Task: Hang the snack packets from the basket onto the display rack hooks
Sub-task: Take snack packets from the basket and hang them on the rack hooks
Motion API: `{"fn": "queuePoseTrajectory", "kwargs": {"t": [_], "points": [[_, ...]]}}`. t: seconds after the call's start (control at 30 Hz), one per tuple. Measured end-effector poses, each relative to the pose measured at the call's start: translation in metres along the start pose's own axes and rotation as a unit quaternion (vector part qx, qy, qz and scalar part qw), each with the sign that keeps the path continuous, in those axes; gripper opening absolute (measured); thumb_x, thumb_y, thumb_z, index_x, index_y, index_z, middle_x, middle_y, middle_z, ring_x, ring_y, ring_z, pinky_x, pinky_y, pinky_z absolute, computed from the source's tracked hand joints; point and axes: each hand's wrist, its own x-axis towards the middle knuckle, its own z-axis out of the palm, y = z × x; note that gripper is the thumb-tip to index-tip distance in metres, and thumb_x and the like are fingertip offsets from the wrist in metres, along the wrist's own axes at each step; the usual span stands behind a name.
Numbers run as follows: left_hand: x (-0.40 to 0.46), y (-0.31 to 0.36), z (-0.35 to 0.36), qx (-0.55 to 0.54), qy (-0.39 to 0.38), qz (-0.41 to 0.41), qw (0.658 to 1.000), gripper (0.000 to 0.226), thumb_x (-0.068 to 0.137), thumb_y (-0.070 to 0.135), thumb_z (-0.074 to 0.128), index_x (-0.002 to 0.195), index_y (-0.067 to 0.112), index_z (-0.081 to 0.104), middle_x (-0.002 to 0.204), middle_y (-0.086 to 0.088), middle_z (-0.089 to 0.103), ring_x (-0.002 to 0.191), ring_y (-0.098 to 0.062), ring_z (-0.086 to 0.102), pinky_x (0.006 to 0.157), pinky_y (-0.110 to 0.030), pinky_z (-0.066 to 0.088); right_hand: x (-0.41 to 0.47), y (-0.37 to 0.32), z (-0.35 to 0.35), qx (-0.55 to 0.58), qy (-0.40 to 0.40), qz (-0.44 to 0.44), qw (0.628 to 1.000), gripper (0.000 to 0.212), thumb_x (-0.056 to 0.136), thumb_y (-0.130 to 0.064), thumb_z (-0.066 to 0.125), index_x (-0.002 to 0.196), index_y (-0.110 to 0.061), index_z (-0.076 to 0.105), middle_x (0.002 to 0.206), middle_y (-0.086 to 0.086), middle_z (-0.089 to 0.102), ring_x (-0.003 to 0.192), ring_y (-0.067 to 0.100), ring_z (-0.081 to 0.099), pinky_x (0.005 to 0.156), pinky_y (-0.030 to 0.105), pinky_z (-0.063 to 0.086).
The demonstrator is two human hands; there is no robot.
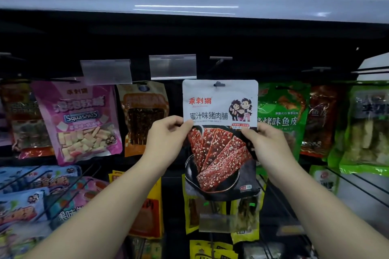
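A white and dark pork jerky packet (220, 139) is held upright in front of the display rack. My left hand (166, 139) pinches its left edge and my right hand (266, 145) pinches its right edge. The hang hole (219, 84) at the packet's top sits just below a bare hook (220, 60) with a flat end tab. I cannot tell whether the hole is on the hook. The basket is out of view.
Hanging packets flank the jerky: a pink Squashies bag (77, 120), a brown packet (145, 118), a green fish-skin bag (282, 120). Clear price-tag holders (172, 66) stick out above. A grey shelf edge (189, 4) runs overhead. More packets and hook rods fill the row below.
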Motion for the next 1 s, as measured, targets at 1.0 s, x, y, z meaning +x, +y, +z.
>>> {"fn": "queuePoseTrajectory", "kwargs": {"t": [1.0], "points": [[-0.073,-0.086,-0.151,0.467,0.02,0.032,0.883,0.036,0.089,0.056,0.044,0.1,0.033,0.069,0.086,0.005,0.074,0.088,-0.027,0.069,0.067,-0.035,0.054,-0.059,0.047,0.17,-0.483,-0.138,-0.377,0.778,0.021,0.082,-0.026,0.06,0.09,-0.007,0.063,0.084,0.014,0.063,0.079,0.036,0.062,0.064,0.041,0.053]]}}
